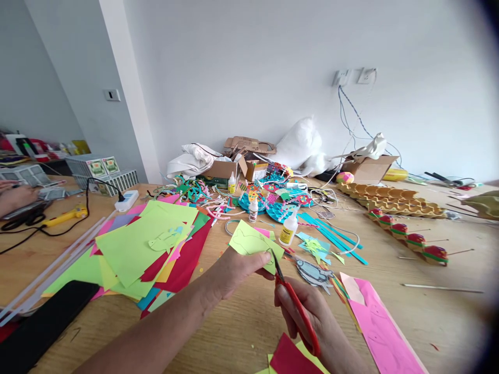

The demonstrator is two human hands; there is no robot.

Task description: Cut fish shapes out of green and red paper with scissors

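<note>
My left hand point(237, 270) pinches a piece of yellow-green paper point(249, 240) that has a pencil outline drawn on it. Red-handled scissors point(298, 306) are gripped in my right hand point(312, 311), with their blades at the paper's right edge. Just beyond lie blue-grey fish cutouts point(314, 272) and a light-green cut shape point(313, 248). A glue bottle point(288, 230) stands upright behind the paper. Below my right hand are red and yellow paper pieces point(292, 356) near the front edge of the view.
Stacked coloured paper sheets point(132, 244) and a black phone-like slab point(49, 324) lie left. Pink paper point(384, 327) lies right. Egg-carton strips point(393, 200) and red-topped carton pieces point(407, 234) with thin sticks sit farther right. Cardboard boxes point(222, 171) line the wall. Another person's hand point(15, 197) shows far left.
</note>
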